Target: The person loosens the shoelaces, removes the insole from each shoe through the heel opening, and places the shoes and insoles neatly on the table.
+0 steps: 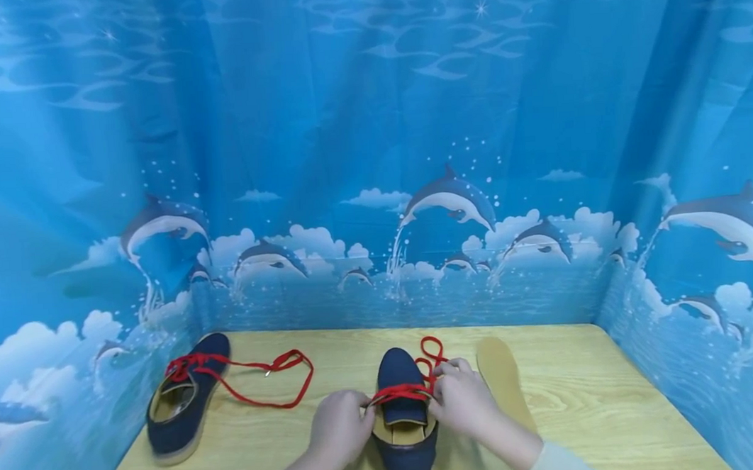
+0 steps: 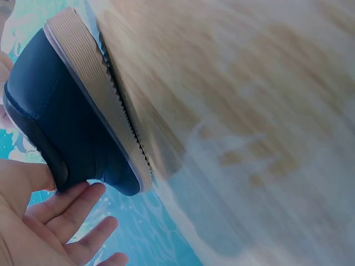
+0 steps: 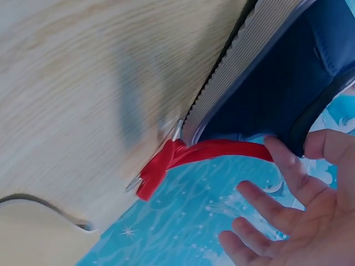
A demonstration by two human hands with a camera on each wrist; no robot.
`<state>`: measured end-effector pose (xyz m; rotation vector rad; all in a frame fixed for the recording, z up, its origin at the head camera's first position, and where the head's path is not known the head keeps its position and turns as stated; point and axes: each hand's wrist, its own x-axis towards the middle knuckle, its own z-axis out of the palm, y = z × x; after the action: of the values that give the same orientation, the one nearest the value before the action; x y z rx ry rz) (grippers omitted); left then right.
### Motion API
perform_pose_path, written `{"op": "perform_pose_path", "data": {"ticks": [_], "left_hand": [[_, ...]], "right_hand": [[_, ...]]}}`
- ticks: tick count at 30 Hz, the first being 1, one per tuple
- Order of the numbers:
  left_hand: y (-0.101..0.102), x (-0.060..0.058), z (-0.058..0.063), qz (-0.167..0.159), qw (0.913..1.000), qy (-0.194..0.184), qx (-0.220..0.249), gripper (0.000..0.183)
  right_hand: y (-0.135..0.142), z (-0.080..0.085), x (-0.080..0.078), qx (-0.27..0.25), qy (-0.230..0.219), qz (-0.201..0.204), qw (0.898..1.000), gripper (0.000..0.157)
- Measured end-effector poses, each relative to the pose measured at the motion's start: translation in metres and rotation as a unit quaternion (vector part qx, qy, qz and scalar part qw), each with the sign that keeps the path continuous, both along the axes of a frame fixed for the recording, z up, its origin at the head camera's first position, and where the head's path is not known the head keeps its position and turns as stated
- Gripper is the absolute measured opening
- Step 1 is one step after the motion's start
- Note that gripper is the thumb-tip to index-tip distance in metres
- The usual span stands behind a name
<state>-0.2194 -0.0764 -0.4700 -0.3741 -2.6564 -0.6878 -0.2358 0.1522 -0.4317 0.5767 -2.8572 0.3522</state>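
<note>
A navy shoe (image 1: 396,365) stands upright on the table with its toe pointing away, red lace (image 1: 402,392) crossing over its tongue. From the left, my left hand (image 1: 340,423) pinches the edge of the shoe's eyelet flap between thumb and fingers; the left wrist view shows its other fingers (image 2: 91,241) spread loosely. My right hand (image 1: 465,399) pinches the opposite flap. In the right wrist view, thumb and index finger meet at that edge, beside a red lace (image 3: 227,148) running down to the table. The lace's loose loops (image 1: 432,347) lie right of the toe.
A second navy shoe (image 1: 191,426) sits at the table's left, its long red lace (image 1: 286,404) trailing rightward. A tan insole (image 1: 500,374) lies just right of my right hand. Blue dolphin-print curtain (image 1: 372,157) encloses the table's back and sides.
</note>
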Motion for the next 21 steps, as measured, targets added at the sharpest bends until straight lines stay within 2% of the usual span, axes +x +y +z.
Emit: {"op": "perform_pose_path", "data": {"ticks": [6,9,14,21], "left_hand": [[-0.006,0.0,0.001,0.0,0.9987,-0.048,0.012,0.007],[-0.004,0.0,0.002,0.001,0.9986,-0.051,0.011,0.007],[0.006,-0.001,0.008,0.013,0.9992,-0.034,-0.017,0.013],[0.019,-0.006,0.016,0.036,0.9965,-0.05,-0.056,0.035]], "right_hand": [[0.009,-0.004,-0.006,-0.024,-0.056,-0.002,0.998,0.031],[0.008,-0.004,-0.006,-0.031,-0.062,-0.001,0.998,0.031],[0.001,0.0,-0.003,-0.01,-0.031,-0.005,0.999,0.038],[-0.013,0.004,-0.006,0.011,0.004,0.008,1.0,0.046]]}}
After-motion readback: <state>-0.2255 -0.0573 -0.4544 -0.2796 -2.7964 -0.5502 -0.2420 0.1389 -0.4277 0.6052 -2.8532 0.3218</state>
